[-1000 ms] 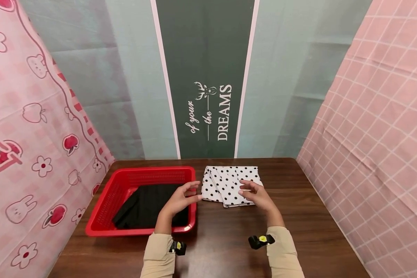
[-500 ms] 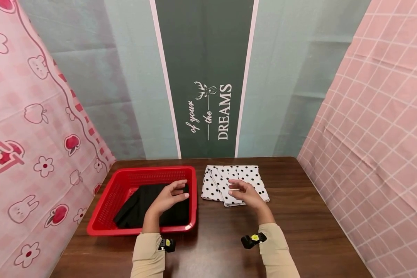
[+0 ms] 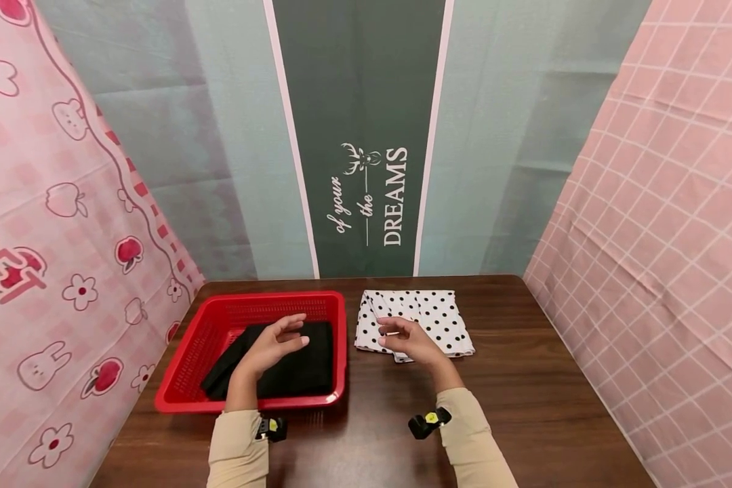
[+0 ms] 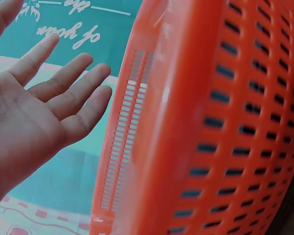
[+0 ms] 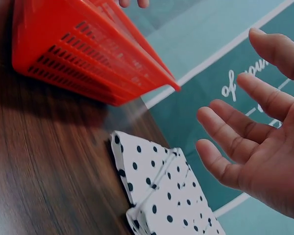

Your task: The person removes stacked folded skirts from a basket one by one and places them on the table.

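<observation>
My left hand (image 3: 271, 349) hovers over the red plastic basket (image 3: 250, 407), its fingers loosely bent and holding nothing. In the left wrist view that hand (image 4: 44, 98) is palm up to the camera beside the basket's slotted wall (image 4: 225, 122). Inside the basket lies a folded black cloth (image 3: 305, 369), partly covered by the hand. My right hand (image 3: 411, 342) is above the near left part of a folded white cloth with black dots (image 3: 439, 318). The right wrist view shows this hand (image 5: 269, 127) apart from the dotted cloth (image 5: 171, 196), with nothing in its fingers.
Basket and dotted cloth stand side by side toward the back of a brown wooden table (image 3: 524, 393). A grey-green curtain (image 3: 366, 102) hangs behind the table. Pink printed fabric (image 3: 79, 237) borders the left, pink checked fabric (image 3: 665, 237) the right.
Both hands have moved left. The left hand went from the basket's right rim to over its inside; the right hand crossed from the dotted cloth's right part toward its left. Both cloths stay put.
</observation>
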A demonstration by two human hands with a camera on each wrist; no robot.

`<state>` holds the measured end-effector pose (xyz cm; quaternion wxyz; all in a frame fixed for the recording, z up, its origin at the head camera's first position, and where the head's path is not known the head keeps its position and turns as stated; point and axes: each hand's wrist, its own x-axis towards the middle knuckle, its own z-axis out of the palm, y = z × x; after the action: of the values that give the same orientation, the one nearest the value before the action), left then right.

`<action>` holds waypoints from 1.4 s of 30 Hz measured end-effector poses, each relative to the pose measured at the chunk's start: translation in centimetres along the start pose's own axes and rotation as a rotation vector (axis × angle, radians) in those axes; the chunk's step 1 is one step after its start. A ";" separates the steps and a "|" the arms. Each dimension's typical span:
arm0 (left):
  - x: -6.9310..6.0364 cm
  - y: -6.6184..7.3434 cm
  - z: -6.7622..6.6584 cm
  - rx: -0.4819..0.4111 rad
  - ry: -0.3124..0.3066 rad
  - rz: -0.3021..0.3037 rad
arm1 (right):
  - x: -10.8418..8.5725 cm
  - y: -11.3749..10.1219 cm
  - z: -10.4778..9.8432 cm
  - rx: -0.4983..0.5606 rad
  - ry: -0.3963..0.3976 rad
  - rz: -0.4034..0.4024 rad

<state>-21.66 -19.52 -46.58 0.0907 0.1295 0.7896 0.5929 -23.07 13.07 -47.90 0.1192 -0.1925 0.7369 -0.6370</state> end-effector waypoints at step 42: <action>-2.8 -2.3 -8.8 0.098 0.052 -0.159 | 6.9 -0.8 7.0 -0.003 -0.137 0.133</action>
<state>-21.80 -29.02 -46.38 0.1104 0.0550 0.8276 0.5476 -26.25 3.69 -47.74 0.2112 -0.1865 0.7391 -0.6119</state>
